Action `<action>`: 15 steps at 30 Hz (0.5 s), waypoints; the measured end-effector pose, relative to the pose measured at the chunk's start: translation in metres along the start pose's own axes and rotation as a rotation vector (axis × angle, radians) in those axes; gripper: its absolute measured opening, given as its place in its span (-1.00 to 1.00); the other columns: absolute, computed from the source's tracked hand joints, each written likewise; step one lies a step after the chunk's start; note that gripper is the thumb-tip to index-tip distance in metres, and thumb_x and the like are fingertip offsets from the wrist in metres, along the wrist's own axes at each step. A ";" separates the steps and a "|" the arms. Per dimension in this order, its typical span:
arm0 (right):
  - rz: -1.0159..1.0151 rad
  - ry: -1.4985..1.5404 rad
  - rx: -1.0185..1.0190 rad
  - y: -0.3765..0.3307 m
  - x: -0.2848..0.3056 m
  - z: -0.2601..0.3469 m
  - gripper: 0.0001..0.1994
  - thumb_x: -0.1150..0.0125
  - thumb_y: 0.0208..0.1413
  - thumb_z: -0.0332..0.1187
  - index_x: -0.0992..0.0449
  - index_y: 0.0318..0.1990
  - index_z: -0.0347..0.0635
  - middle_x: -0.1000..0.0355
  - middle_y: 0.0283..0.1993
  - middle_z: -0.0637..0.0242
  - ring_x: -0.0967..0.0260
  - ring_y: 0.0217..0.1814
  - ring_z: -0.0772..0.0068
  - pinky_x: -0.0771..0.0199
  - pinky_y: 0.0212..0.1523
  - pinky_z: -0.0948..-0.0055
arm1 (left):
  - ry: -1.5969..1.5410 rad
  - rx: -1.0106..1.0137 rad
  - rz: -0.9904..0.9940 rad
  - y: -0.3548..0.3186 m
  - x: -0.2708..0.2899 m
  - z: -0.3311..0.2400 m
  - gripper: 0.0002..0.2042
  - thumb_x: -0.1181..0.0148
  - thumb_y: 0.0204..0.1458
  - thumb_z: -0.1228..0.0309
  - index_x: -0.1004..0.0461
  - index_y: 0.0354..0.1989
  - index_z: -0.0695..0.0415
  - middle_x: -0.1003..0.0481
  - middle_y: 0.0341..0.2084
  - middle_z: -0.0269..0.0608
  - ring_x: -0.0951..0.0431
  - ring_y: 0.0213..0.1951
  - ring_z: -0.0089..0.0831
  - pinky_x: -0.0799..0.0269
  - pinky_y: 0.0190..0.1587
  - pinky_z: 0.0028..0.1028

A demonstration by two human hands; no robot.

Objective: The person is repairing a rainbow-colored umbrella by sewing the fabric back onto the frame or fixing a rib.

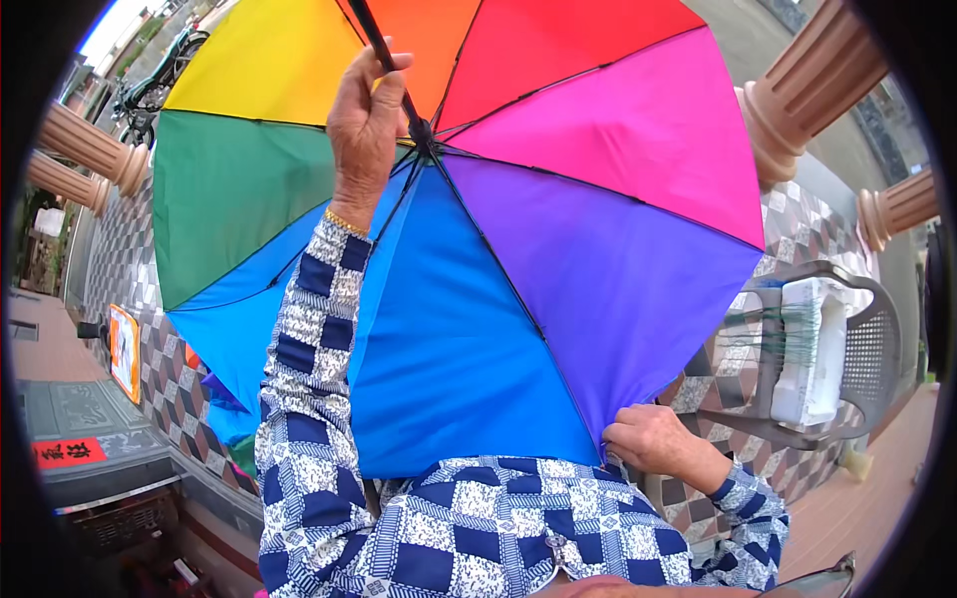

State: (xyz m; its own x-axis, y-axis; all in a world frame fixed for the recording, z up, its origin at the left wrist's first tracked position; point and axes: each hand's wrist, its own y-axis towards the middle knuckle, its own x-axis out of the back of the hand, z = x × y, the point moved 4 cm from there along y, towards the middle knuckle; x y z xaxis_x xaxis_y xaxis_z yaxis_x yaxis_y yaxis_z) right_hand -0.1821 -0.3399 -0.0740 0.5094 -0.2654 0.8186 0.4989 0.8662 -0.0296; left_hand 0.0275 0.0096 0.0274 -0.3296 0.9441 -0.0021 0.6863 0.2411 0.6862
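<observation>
A rainbow umbrella (449, 309) is spread open in front of me, its inner side with black ribs turned toward me. Around the black shaft (376, 40), just beside the hub where the ribs meet, the fingers of my left hand (369, 125) are closed. At the near rim, my right hand (653, 439) pinches the canopy's edge where the blue and purple panels meet at a rib tip. The blue panel hangs in soft folds close to my checked shirt. What lies behind the canopy is hidden.
On the right, a grey plastic chair (877, 349) carries a white foam box (809, 349) with thin green sticks. Fluted columns (812, 85) rise at both sides over a patterned tile floor (125, 259). A motorcycle (155, 90) stands far left, and blue fabric (227, 414) lies low left.
</observation>
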 end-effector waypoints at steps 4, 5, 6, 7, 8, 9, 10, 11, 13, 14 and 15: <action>-0.023 0.012 -0.004 -0.010 -0.003 -0.005 -0.89 -0.19 -0.23 -0.42 -0.37 -0.50 -0.11 -0.22 -0.58 0.29 -0.31 -0.50 0.23 -0.32 -0.52 0.31 | 0.020 0.076 0.039 0.011 -0.017 0.004 -0.83 0.00 0.14 0.39 -0.41 -0.18 0.20 -0.50 -0.41 -0.36 -0.26 -0.67 -0.76 -0.17 -0.61 -0.77; -0.059 -0.011 -0.017 -0.007 -0.002 -0.008 -0.89 -0.18 -0.22 -0.42 -0.37 -0.52 -0.12 -0.22 -0.58 0.29 -0.30 -0.51 0.23 -0.32 -0.52 0.30 | -0.002 0.049 0.012 0.016 -0.018 -0.002 -0.83 -0.01 0.13 0.39 -0.41 -0.20 0.21 -0.49 -0.44 -0.36 -0.26 -0.68 -0.74 -0.18 -0.61 -0.74; -0.093 -0.034 -0.031 -0.006 0.000 -0.011 -0.89 -0.18 -0.22 -0.42 -0.36 -0.53 -0.12 -0.22 -0.59 0.28 -0.30 -0.51 0.23 -0.32 -0.52 0.30 | -0.024 0.022 -0.016 0.021 -0.017 -0.007 -0.82 -0.01 0.12 0.38 -0.41 -0.21 0.23 -0.49 -0.47 -0.35 -0.26 -0.69 -0.72 -0.20 -0.61 -0.72; -0.117 -0.064 -0.060 -0.010 0.007 -0.015 -0.90 -0.18 -0.22 -0.42 -0.36 -0.54 -0.13 -0.22 -0.59 0.28 -0.30 -0.51 0.22 -0.32 -0.52 0.29 | -0.063 0.005 -0.049 0.024 -0.020 -0.007 -0.81 -0.02 0.11 0.37 -0.41 -0.23 0.24 -0.48 -0.50 -0.34 -0.26 -0.69 -0.70 -0.21 -0.61 -0.70; -0.169 -0.159 -0.084 -0.012 0.023 -0.024 -0.90 -0.17 -0.22 -0.43 -0.36 -0.55 -0.14 -0.22 -0.60 0.27 -0.30 -0.52 0.21 -0.32 -0.52 0.28 | -0.058 -0.003 -0.062 0.034 -0.020 -0.002 -0.81 -0.02 0.11 0.37 -0.41 -0.23 0.24 -0.48 -0.50 -0.34 -0.26 -0.69 -0.70 -0.21 -0.61 -0.70; -0.220 -0.254 -0.108 -0.012 0.042 -0.036 -0.91 -0.17 -0.22 -0.44 -0.37 -0.55 -0.15 -0.22 -0.60 0.25 -0.30 -0.52 0.20 -0.31 -0.52 0.26 | -0.053 -0.022 -0.048 0.050 -0.019 0.008 -0.80 -0.02 0.11 0.36 -0.37 -0.15 0.19 -0.47 -0.46 -0.35 -0.27 -0.70 -0.71 -0.20 -0.64 -0.69; -0.301 -0.280 -0.108 -0.005 0.056 -0.051 -0.93 -0.16 -0.22 -0.46 -0.38 -0.55 -0.15 -0.23 -0.60 0.24 -0.31 -0.52 0.18 -0.31 -0.52 0.25 | -0.025 -0.039 -0.029 0.063 -0.012 0.018 -0.77 -0.03 0.11 0.35 -0.32 -0.08 0.13 -0.45 -0.42 -0.36 -0.28 -0.71 -0.72 -0.20 -0.67 -0.69; -0.379 -0.324 -0.145 -0.003 0.075 -0.063 -0.94 -0.15 -0.22 -0.48 -0.38 -0.55 -0.16 -0.24 -0.60 0.22 -0.31 -0.52 0.17 -0.31 -0.52 0.24 | -0.037 -0.048 -0.005 0.069 -0.016 0.026 -0.72 -0.03 0.11 0.34 -0.28 -0.01 0.07 -0.44 -0.39 -0.37 -0.29 -0.72 -0.73 -0.19 -0.70 -0.69; -0.446 -0.357 -0.156 0.003 0.099 -0.107 -0.95 -0.14 -0.21 -0.50 -0.42 -0.52 -0.16 -0.28 -0.56 0.20 -0.34 -0.48 0.14 -0.31 -0.50 0.26 | 0.037 -0.017 -0.047 0.071 -0.034 0.011 -0.74 -0.03 0.12 0.33 -0.31 -0.04 0.09 -0.44 -0.43 -0.37 -0.27 -0.72 -0.74 -0.16 -0.70 -0.69; -0.466 -0.363 -0.216 0.000 0.114 -0.128 -0.94 -0.15 -0.20 -0.49 -0.43 -0.50 -0.15 -0.30 -0.55 0.20 -0.35 -0.46 0.13 -0.32 -0.49 0.26 | 0.103 0.022 -0.083 0.072 -0.046 0.001 -0.77 -0.02 0.12 0.33 -0.33 -0.08 0.12 -0.44 -0.47 -0.38 -0.25 -0.73 -0.75 -0.14 -0.71 -0.70; -0.486 -0.354 -0.261 0.000 0.122 -0.147 -0.94 -0.15 -0.19 -0.48 -0.44 -0.48 -0.14 -0.32 -0.53 0.20 -0.36 -0.45 0.12 -0.33 -0.47 0.27 | 0.192 0.060 -0.119 0.067 -0.045 -0.003 -0.78 -0.02 0.12 0.33 -0.36 -0.11 0.14 -0.44 -0.52 -0.38 -0.24 -0.73 -0.76 -0.11 -0.72 -0.71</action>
State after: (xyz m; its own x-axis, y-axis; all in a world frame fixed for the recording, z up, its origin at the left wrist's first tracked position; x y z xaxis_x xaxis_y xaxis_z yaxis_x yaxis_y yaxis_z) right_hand -0.0170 -0.4350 -0.0588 -0.0567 -0.4067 0.9118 0.7904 0.5396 0.2898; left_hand 0.0862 -0.0171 0.0761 -0.5239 0.8495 0.0615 0.6704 0.3667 0.6451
